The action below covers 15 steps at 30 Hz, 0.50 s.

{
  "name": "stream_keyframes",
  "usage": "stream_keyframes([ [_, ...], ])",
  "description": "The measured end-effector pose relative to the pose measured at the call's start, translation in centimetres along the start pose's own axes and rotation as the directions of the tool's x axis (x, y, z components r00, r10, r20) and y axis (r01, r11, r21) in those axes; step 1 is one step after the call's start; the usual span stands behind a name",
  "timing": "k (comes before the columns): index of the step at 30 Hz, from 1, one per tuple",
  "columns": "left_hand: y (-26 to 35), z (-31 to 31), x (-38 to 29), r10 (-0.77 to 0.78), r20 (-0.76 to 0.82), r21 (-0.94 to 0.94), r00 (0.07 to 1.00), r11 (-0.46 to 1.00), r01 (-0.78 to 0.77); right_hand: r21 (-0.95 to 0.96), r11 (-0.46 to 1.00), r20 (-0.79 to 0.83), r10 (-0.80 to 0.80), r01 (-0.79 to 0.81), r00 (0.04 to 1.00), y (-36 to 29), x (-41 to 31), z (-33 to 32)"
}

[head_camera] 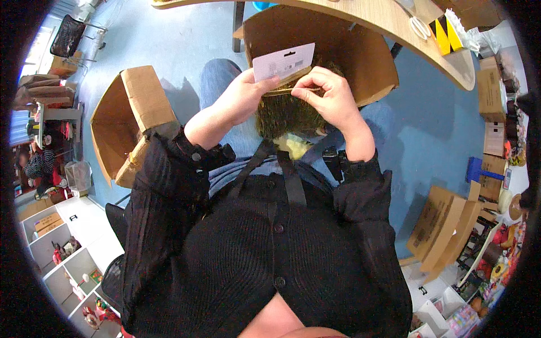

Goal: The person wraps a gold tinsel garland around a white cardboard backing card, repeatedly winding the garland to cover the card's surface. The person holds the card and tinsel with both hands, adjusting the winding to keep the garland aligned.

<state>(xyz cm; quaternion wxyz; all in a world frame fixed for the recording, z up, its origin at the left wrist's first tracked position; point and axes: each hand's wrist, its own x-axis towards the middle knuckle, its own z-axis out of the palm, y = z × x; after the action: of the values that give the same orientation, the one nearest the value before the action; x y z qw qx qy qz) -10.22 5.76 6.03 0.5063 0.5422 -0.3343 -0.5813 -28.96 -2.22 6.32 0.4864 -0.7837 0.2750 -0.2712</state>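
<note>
A white printed hang card (285, 62) with a slot near its top edge is pinched in my left hand (253, 86). My right hand (327, 91) grips the top edge of a dark gold-green fringe (287, 116), which hangs down over my lap between the two hands. The band along the fringe's top runs just below the card. Behind the hands, between my knees and the table, stands an open cardboard box (359, 55). A pale yellow-green item (293, 145) lies on my lap under the fringe, partly hidden.
Ahead is the curved wooden table (380, 21) with white-handled scissors (419, 28) and a yellow-and-black box (447, 36). Another open cardboard box (148, 99) stands on the left. Flattened cardboard (439, 228) leans at the right, and white shelving (63, 249) stands behind me on the left.
</note>
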Motion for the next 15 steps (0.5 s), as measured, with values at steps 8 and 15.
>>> stream_keyframes([
  [8,-0.6,0.1,0.3,0.010,-0.033,-0.076,0.999,0.997,-0.013,0.007,0.999,-0.113,-0.034,0.035,0.993,-0.9,-0.1,1.4],
  [15,-0.7,0.3,0.1,0.037,-0.050,-0.107,0.998,0.993,-0.042,-0.011,0.996,-0.054,-0.092,0.092,0.994,-1.1,-0.1,1.7],
])
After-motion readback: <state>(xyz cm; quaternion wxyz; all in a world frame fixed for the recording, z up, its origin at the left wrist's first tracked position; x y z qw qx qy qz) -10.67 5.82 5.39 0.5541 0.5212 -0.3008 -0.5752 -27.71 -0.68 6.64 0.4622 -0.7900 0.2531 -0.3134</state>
